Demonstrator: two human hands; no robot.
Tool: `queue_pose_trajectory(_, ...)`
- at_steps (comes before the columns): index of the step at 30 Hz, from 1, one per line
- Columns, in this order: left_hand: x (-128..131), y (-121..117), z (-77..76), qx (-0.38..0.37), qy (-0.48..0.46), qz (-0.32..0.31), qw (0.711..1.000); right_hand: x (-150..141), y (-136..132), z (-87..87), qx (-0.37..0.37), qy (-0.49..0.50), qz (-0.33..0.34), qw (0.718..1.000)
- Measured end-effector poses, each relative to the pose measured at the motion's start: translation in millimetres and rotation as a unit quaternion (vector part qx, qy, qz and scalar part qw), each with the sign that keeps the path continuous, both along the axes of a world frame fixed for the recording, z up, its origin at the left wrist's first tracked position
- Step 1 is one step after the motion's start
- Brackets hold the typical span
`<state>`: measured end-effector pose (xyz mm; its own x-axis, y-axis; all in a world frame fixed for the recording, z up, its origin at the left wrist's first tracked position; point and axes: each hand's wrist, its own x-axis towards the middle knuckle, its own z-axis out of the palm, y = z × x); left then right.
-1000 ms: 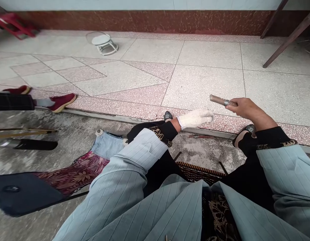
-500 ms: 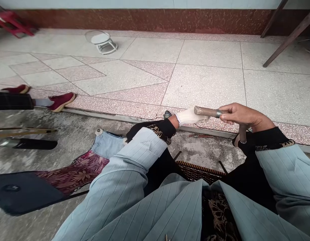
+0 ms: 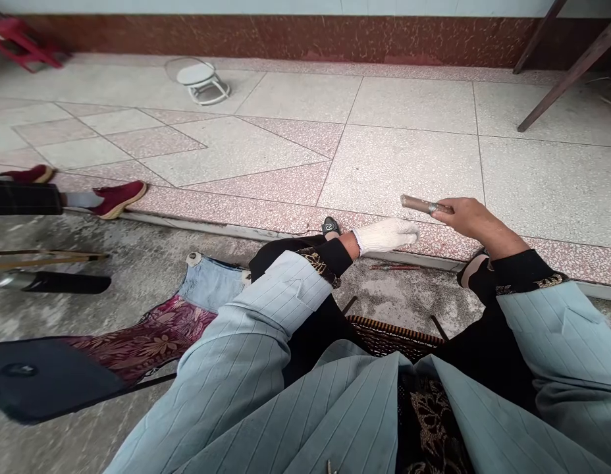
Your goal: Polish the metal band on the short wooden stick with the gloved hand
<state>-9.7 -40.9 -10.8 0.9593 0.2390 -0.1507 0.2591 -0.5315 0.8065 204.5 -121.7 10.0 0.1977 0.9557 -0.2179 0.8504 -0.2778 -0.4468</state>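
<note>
My right hand (image 3: 468,216) is closed round a short wooden stick (image 3: 415,203) with wire wound round it near my fingers. The stick's blunt end points left, above the raised tiled floor. My left hand (image 3: 386,236) wears a white knitted glove and lies lower and to the left, apart from the stick. Its fingers reach to the right, loosely bent, and I see nothing in them. Below it, on the rough concrete, lies a thin reddish stick-like thing (image 3: 394,267).
Under me is a woven chair (image 3: 394,337). A patterned cloth (image 3: 162,339) and denim piece lie left, near a dark bottle (image 3: 71,283). Another person's red shoe (image 3: 120,197) rests on the step edge. A small white stool (image 3: 201,79) and a red stool (image 3: 24,43) stand farther off.
My right hand has lifted slightly and turned, carrying the wooden stick up and right, away from my gloved left hand. The left hand has shifted slightly right and now shows fully.
</note>
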Motion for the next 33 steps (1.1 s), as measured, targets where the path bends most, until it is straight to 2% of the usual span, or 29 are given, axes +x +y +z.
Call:
queue_pose_trajectory(2, -0.9, 1.8, 3.4, 0.027, 0.002, 0.000, 1.000, -0.7, -0.8, -3.4, -0.062, -0.032, 0.057, 0.996)
queue_pose_trajectory(3, -1.9, 3.7, 5.2, 0.039, 0.006, -0.002, 0.999, -1.9, -1.9, -4.1, -0.101, -0.015, 0.099, 0.990)
queue_pose_trajectory(6, -5.9, 10.8, 9.2, 0.051, 0.015, -0.007, 0.999, -7.0, -7.3, 0.9, -0.195, 0.116, 0.237, 0.945)
queue_pose_trajectory(8, -8.4, 14.6, 9.6, 0.032, 0.005, -0.002, 0.999, -9.2, -11.6, 11.0, -0.206, 0.197, 0.285, 0.915)
queue_pose_trajectory(9, -9.2, 15.5, 9.0, 0.014, -0.003, 0.007, 1.000, -9.5, -13.8, 17.3, -0.197, 0.224, 0.285, 0.911)
queue_pose_trajectory(11, -9.9, 14.9, 6.7, -0.041, -0.021, 0.029, 0.999, -8.5, -17.9, 29.7, -0.149, 0.267, 0.249, 0.919)
queue_pose_trajectory(14, -9.1, 7.8, 3.2, -0.119, -0.028, 0.053, 0.991, -5.4, -21.0, 38.8, -0.051, 0.322, 0.143, 0.935)
queue_pose_trajectory(17, -7.3, -1.5, 1.2, -0.145, -0.007, 0.048, 0.988, -2.8, -17.6, 31.5, 0.034, 0.320, 0.056, 0.945)
queue_pose_trajectory(20, -5.4, -5.7, 0.4, -0.130, 0.004, 0.036, 0.991, -0.2, -10.4, 16.0, 0.045, 0.195, 0.026, 0.979)
queue_pose_trajectory(23, -4.1, -3.4, 0.8, -0.091, 0.002, 0.030, 0.995, 2.7, -5.5, 3.9, 0.015, 0.041, 0.060, 0.997)
queue_pose_trajectory(26, -3.8, 0.1, 1.8, -0.057, 0.001, 0.032, 0.998, 3.0, -5.3, -1.0, -0.032, -0.024, 0.117, 0.992)
queue_pose_trajectory(29, -4.8, 1.4, 2.7, -0.045, 0.004, 0.022, 0.999, -1.9, -8.3, -0.1, -0.109, 0.005, 0.184, 0.977)
queue_pose_trajectory(33, -7.4, 1.9, 4.6, -0.052, 0.004, -0.007, 0.999, -9.4, -14.9, 12.2, -0.222, 0.166, 0.285, 0.917)
